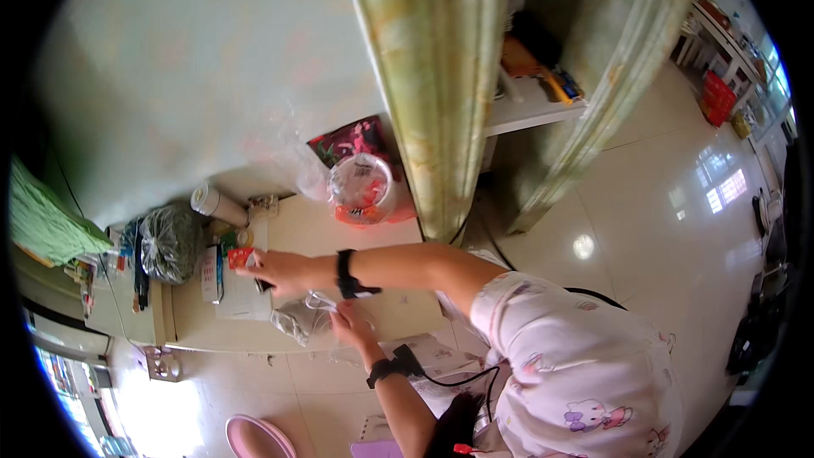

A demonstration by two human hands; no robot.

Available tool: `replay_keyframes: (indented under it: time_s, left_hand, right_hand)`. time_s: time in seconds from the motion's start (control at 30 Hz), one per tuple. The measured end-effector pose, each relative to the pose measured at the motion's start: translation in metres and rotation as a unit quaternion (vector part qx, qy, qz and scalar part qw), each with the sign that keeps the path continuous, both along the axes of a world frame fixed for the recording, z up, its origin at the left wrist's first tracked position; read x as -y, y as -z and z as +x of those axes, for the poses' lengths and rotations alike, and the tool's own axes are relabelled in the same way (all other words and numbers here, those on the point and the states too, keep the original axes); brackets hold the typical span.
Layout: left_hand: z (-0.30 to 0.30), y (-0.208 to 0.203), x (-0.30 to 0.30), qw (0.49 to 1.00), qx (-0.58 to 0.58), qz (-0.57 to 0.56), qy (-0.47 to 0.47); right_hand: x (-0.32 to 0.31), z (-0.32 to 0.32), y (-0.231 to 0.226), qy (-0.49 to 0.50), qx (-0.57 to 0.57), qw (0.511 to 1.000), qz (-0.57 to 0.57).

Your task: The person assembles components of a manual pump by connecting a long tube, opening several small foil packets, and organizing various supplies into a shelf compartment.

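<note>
My right hand (287, 271) reaches out over the table with its fingers stretched and apart. Its fingertips are beside a small red packet (240, 257); whether they touch it I cannot tell. Partly under that hand is a small dark object (264, 285). Nearer my body, my left hand (351, 323) is closed on a looped white cord (319, 300). Just left of the cord, a crumpled greyish-white bag (293, 322) lies at the table's edge. Black bands are around both wrists.
On the table (398, 288) stand a plastic-lined tub (361, 187), a white cylinder (219, 204) and a stuffed grey plastic bag (170, 243). A pale curtain (437, 76) hangs at the far side. A pink basin (259, 436) sits on the tiled floor.
</note>
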State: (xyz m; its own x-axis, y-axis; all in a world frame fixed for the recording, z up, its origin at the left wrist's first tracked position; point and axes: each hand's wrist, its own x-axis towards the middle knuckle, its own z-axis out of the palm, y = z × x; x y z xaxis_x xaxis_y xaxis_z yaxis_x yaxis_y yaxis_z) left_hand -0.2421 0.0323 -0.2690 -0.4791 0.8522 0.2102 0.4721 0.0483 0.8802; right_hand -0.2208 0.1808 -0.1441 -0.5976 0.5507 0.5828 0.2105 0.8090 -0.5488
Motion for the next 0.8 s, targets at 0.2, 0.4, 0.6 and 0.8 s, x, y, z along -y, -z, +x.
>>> replay_keyframes:
  time_s: [0.2, 0.4, 0.6, 0.8]
  left_hand:
    - [0.035, -0.045, -0.006, 0.851, 0.521, 0.054, 0.023]
    - [-0.021, -0.017, 0.014, 0.993, 0.065, 0.097, -0.022]
    - [-0.010, -0.104, 0.012, 0.979, 0.033, 0.200, -0.032]
    - [0.002, -0.134, 0.037, 0.962, 0.078, 0.258, -0.047]
  right_hand:
    - [0.142, 0.180, -0.144, -0.090, -0.088, 0.986, -0.111]
    - [0.152, 0.327, -0.242, 0.273, -0.122, 0.950, 0.091]
    - [0.095, 0.410, -0.324, 0.519, 0.211, 0.802, 0.207]
    - [0.053, 0.404, -0.334, 0.567, 0.343, 0.748, -0.043]
